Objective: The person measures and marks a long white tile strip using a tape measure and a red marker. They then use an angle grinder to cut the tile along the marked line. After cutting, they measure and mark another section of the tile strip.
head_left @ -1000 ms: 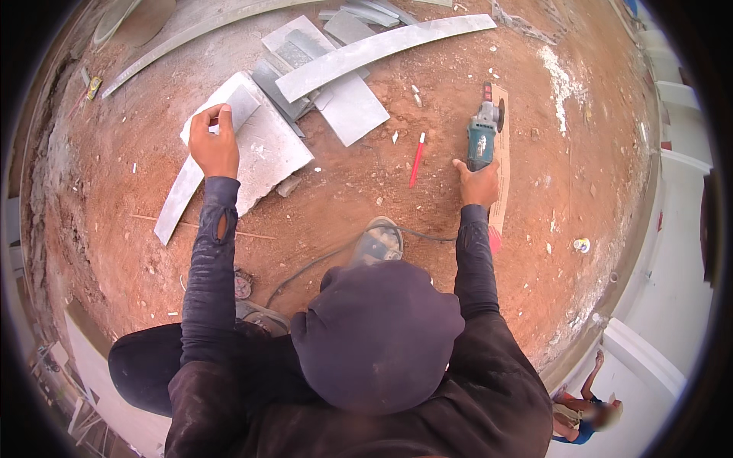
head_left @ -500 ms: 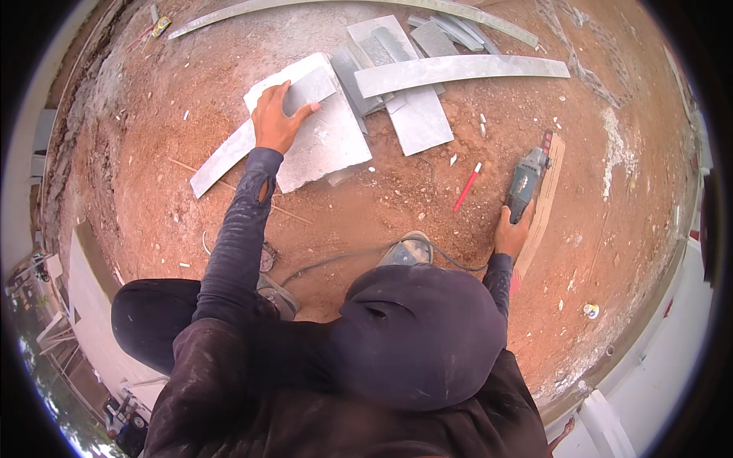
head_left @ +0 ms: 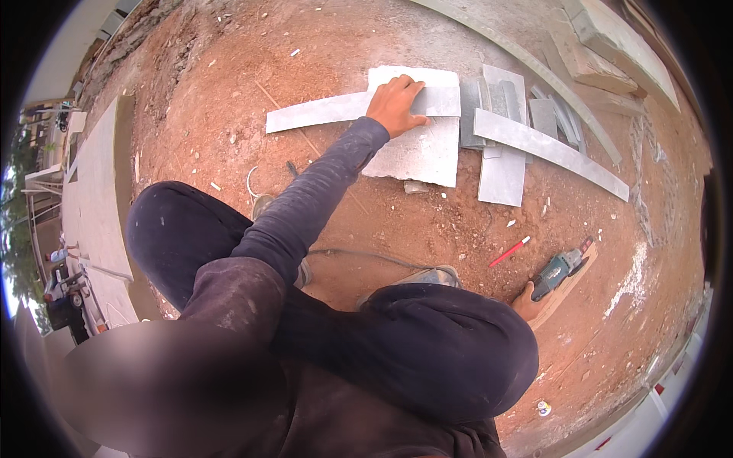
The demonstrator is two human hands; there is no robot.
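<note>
Two bare hands were spread around one landmark, the broad white slab (head_left: 412,155) on the reddish dirt ground (head_left: 214,114). The left hand (head_left: 397,105) rested over the slab's upper half, its fingers and thumb splayed across a pale grey tile strip (head_left: 317,112) rather than clenched. That strip reached well out past the slab's left edge. A grey tile piece (head_left: 443,101) showed on the slab just right of the hand; whether it was separate from the strip could not be told. The right hand (head_left: 525,304), partly hidden by the bent knee (head_left: 473,347), was well to the lower right of the slab and appeared wrapped around the rear of a teal angle grinder (head_left: 553,276), beside which lay a cardboard strip (head_left: 570,288).

The tile strip looked stiff, thin and brittle, probably light, and its dusty face perhaps slippery; the sound hold seemed to be by both long edges, over the slab, since the unsupported end might snap under pressure. The grinder looked dense and rigid, best gripped around its barrel, clear of the head.

Right of the slab were stacked tile offcuts (head_left: 500,99) with a long grey strip (head_left: 553,152) across them; a red marker (head_left: 509,252) lay below these, to the slab's lower right.
</note>
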